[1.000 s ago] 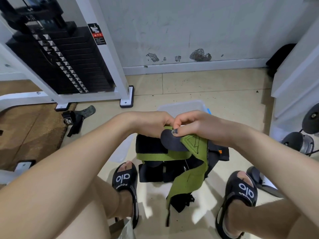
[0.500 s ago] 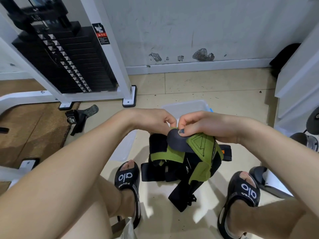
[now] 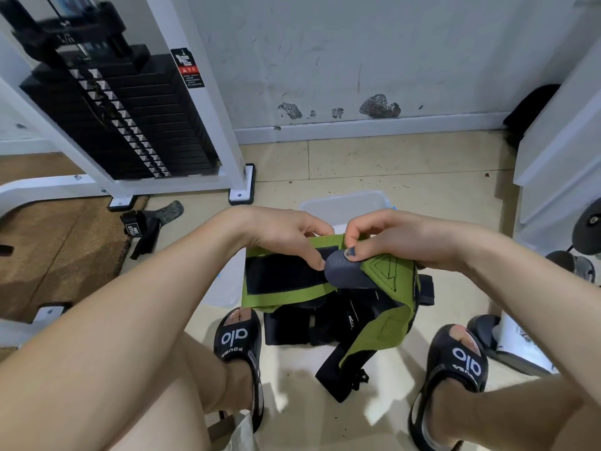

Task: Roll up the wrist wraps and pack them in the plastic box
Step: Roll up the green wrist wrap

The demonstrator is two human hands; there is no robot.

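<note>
Here the rolling step is only starting: the left hand (image 3: 286,237) pinches the bright green fabric wrist wrap with black hook-and-loop strip (image 3: 286,281), fingers clamped on its upper edge, while the right hand (image 3: 400,242) grips the wrap's dark grey rubbery tab (image 3: 346,275) under its thumb. Just beyond the fingers sits the clear plastic box (image 3: 344,203); below them lies a heap of black wraps (image 3: 305,330), probably unrolled. Next, curl the tab inward and wind tightly.
</note>
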